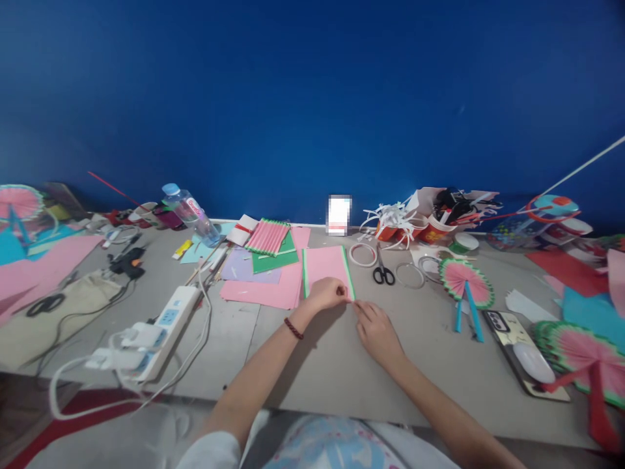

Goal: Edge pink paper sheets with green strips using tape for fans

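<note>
A pink paper sheet (324,264) with green and white strips along its left and right edges lies flat before me. My left hand (328,294) has its fingers bent and pinched at the sheet's near edge. My right hand (375,329) meets it at the near right corner, thumb and fingers closed on that corner. Both hands hide part of the near edge. Beyond the sheet's right side lie black-handled scissors (383,273) and a roll of white tape (362,255).
Left of the sheet are pleated pink paper (268,236), a green sheet (276,259), a water bottle (193,215) and a power strip (170,326) with trailing cables. To the right are a finished paper fan (466,283), a phone (505,332) with a white mouse (533,362) on it, and cups of strips (437,231).
</note>
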`<state>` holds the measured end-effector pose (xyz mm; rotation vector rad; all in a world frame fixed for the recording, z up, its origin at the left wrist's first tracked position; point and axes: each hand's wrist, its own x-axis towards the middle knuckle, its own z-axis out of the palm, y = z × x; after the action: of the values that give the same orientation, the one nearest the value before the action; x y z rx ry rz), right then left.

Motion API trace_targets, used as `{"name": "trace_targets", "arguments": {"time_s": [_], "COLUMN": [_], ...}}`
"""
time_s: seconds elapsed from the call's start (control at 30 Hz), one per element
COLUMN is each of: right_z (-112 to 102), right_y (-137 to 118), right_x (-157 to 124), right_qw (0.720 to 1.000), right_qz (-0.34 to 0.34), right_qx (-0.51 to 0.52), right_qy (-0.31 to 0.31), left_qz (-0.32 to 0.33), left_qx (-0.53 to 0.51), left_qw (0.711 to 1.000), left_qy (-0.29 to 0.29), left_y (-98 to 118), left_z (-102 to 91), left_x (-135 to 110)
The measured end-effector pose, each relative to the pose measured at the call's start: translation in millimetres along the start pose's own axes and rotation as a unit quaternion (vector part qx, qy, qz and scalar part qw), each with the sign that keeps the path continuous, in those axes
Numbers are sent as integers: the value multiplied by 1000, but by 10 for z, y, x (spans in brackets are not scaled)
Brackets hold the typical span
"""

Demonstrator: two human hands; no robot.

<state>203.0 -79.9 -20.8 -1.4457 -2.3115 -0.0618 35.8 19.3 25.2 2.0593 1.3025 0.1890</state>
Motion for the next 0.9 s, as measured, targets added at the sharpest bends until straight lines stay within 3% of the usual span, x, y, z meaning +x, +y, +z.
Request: {"name": "trace_targets", "arguments": {"time_s": [0.27, 0.53, 0.9], "right_z": [-12, -56, -75], "right_y": [7, -29, -23], "right_x": [22, 56, 56], "right_qw": [1000, 998, 999], "right_qz": [8, -10, 19], "right_qx": [7, -52, -32], "right_qy": [-1, -27, -35], "left_qz": [4, 34, 7], "left_qx": [-6, -22, -73], "left_qw": [1000, 999, 996], "left_qy": [5, 4, 52], "left_y": [8, -28, -145], "left_z": [-1, -28, 0], "left_x": [-8, -104, -162]}}
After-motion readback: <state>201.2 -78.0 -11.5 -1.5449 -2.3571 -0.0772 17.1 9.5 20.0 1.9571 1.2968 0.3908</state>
